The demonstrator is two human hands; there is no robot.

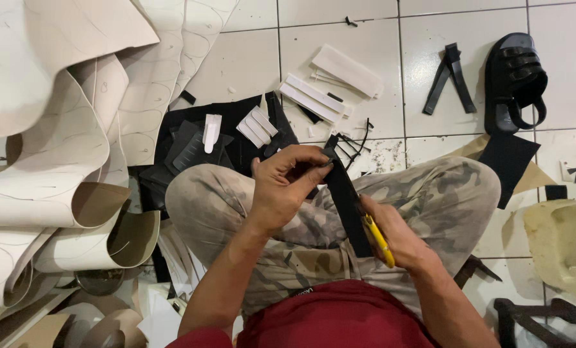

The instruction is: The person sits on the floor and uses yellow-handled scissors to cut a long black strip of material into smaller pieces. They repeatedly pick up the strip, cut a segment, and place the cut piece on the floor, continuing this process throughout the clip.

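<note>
I sit cross-legged on a tiled floor in camouflage trousers. My left hand (287, 187) pinches the upper end of a long black strap (346, 200) that runs down across my lap. My right hand (394, 235) grips a yellow-handled cutter (378, 240) held against the strap's lower part. The blade itself is hidden behind the strap and my fingers.
Large curled cream sheets (56, 142) marked with traced outlines pile up at the left. Black offcuts and white strips (317, 96) lie ahead of my knees. A black strapped sandal (513, 80) and two loose black straps (452, 77) rest at the upper right. A dark tool (536, 316) lies at the lower right.
</note>
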